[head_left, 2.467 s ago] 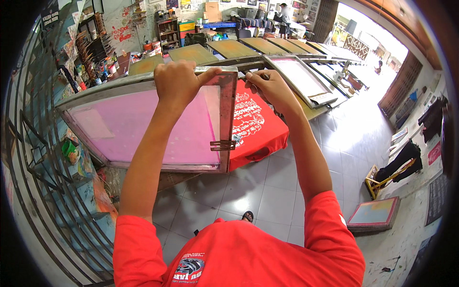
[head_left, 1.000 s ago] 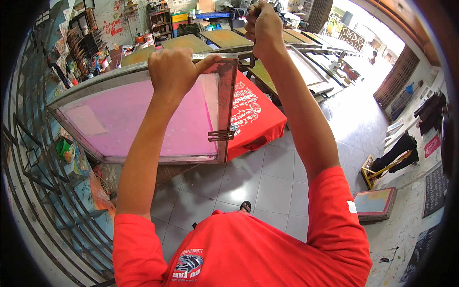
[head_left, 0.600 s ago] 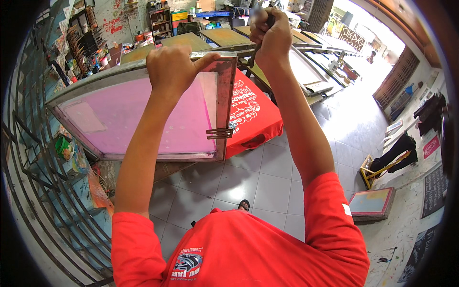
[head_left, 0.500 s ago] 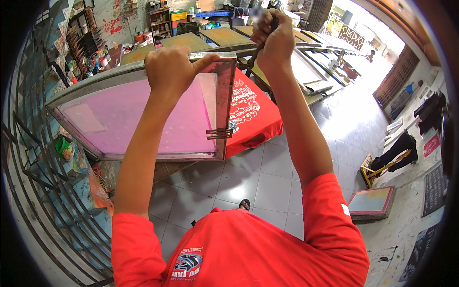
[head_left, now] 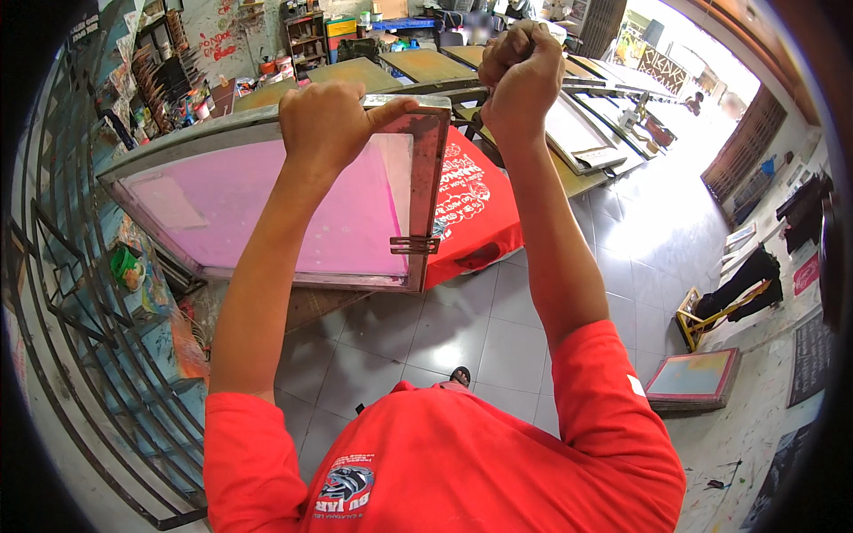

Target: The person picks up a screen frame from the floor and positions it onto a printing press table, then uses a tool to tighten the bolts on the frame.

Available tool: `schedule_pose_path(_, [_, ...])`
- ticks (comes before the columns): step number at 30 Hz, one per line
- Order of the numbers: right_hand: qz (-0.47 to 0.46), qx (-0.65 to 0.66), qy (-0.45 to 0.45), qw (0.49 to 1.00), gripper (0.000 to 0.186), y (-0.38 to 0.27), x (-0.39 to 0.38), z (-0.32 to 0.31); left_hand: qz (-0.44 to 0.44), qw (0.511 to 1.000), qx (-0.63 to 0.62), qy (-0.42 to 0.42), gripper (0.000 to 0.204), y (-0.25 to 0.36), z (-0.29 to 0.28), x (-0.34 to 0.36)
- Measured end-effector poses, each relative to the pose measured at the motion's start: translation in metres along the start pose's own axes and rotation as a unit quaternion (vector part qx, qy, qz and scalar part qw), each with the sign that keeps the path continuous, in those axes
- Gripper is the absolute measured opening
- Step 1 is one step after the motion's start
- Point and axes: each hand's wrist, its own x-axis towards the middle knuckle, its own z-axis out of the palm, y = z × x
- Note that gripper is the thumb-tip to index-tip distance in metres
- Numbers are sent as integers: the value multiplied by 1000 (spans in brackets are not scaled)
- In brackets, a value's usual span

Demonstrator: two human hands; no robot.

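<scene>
My left hand is closed over the top bar of a wooden-looking screen-printing frame, thumb stretched along the bar. The frame stands tilted up, its pink mesh facing me. A small metal clip sits at its lower right edge. To its right and partly behind it lies a red cloth with white lettering and drawings. My right hand is raised in a fist, right of the frame's upper corner; whatever it grips is hidden by the fingers.
Several flat boards run in a row behind the frame. A white-meshed frame lies on the right. Black metal rails are at the left. More stacked frames lean by the right wall. My sandalled foot is on the tiled floor.
My right fist has turned and shifted slightly right; the dark handle-like piece seen in it before no longer shows. My left hand keeps its hold on the frame. The view has moved slightly.
</scene>
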Motion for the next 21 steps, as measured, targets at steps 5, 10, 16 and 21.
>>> schedule_pose_path(5, [-28,-40,2,999,33,-4,-7,0,0,999,-17,30,88,0,2,0])
schedule_pose_path(10, [-80,-45,-6,996,36,-7,-21,1,5,999,-29,33,87,-1,2,0])
schedule_pose_path(16, [-140,-43,-66,987,41,-9,-43,-6,5,999,-40,4,87,4,-1,3])
schedule_pose_path(21, [-190,-87,-99,973,42,-11,-53,-17,12,999,-48,-9,87,9,-1,7])
